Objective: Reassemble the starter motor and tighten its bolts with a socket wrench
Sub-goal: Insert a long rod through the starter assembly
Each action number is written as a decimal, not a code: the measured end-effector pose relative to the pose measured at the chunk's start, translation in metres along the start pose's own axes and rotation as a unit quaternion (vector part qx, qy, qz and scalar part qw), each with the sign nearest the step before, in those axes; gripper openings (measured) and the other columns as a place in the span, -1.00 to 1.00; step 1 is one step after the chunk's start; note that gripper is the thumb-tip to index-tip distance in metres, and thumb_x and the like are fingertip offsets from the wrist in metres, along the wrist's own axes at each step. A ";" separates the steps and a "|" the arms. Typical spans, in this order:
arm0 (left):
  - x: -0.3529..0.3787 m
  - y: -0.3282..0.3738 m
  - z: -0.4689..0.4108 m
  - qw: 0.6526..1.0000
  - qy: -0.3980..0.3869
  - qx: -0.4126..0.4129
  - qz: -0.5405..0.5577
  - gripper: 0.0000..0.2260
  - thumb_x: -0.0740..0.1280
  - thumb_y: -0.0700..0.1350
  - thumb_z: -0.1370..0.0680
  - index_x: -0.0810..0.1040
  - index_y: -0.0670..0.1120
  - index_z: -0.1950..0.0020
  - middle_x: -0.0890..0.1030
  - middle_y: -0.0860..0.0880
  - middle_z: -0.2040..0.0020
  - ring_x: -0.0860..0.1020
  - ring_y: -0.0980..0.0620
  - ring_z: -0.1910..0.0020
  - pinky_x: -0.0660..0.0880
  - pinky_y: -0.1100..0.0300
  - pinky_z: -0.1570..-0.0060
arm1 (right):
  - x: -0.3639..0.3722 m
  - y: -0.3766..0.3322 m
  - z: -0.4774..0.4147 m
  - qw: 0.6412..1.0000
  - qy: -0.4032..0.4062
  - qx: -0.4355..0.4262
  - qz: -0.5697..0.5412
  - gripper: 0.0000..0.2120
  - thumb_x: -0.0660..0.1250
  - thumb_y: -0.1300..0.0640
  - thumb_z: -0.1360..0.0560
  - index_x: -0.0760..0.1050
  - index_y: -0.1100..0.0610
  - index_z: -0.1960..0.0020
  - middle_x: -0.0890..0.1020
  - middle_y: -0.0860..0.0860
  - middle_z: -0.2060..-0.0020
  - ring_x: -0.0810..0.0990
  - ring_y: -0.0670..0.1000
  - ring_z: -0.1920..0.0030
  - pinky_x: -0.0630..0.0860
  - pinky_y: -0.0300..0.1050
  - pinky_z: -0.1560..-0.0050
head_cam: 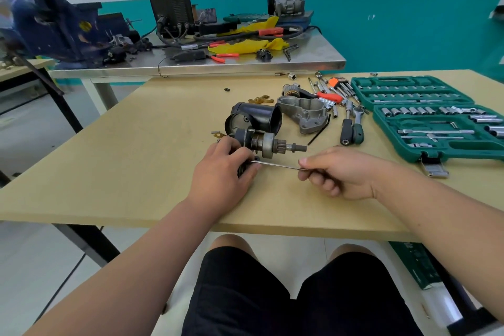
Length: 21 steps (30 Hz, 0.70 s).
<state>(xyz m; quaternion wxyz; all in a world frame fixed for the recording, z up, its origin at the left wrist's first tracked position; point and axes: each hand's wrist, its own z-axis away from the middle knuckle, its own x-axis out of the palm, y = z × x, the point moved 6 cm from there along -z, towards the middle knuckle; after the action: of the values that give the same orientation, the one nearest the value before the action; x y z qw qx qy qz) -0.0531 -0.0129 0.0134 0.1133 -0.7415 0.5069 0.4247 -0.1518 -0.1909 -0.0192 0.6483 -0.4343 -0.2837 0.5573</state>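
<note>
Nearest you, your knees in black shorts (245, 294) sit under the front edge of the bench (109, 172), a flat, smooth, tan board.

Your left hand (221, 169) rests on the bench with its fingers curled around a small black part (242, 170), most of which is hidden by the hand. Your right hand (341, 172) pinches the near end of a long bolt (278, 165) between thumb and fingertips, with the other fingers folded under. The bolt is thin, straight bright metal, and its far end reaches the fingers of your left hand.

Just beyond your left hand lies the motor shaft (268, 144), on its side. It is stepped grey steel with a round collar and a small toothed gear toward the right.

Behind the shaft is the black casing (256, 117), a glossy round tube lying with its open mouth facing you. Beside it on the right lies the end housing (305, 114), dull grey cast metal with bolt holes.

Further right, two socket wrenches (351, 128) with rubbery dark grips lie among loose chrome sockets. Past them is an open green plastic tool case (436, 117) with rows of sockets.

Farther back stands a steel table (191, 65) carrying a blue vise (49, 24), a black boxy machine (169, 0) and crumpled yellow cloth (245, 45).
</note>
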 end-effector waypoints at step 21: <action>-0.001 -0.002 0.000 1.000 0.008 0.002 0.026 -0.91 0.45 -0.07 -0.52 0.68 -0.08 0.07 0.57 -0.07 0.00 0.54 -0.13 0.02 0.45 0.12 0.18 | 0.012 -0.043 0.061 0.483 0.370 -0.594 0.527 -0.77 0.39 0.05 -0.48 0.63 0.23 0.11 0.65 0.11 0.23 0.62 0.09 0.29 0.56 -0.08 0.35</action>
<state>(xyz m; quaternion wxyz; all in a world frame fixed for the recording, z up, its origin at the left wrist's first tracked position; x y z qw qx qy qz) -0.0512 -0.0114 0.0138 0.0997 -0.7315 0.5276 0.4202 -0.1811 -0.1646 0.0451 -0.1331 -0.9503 0.0008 0.2813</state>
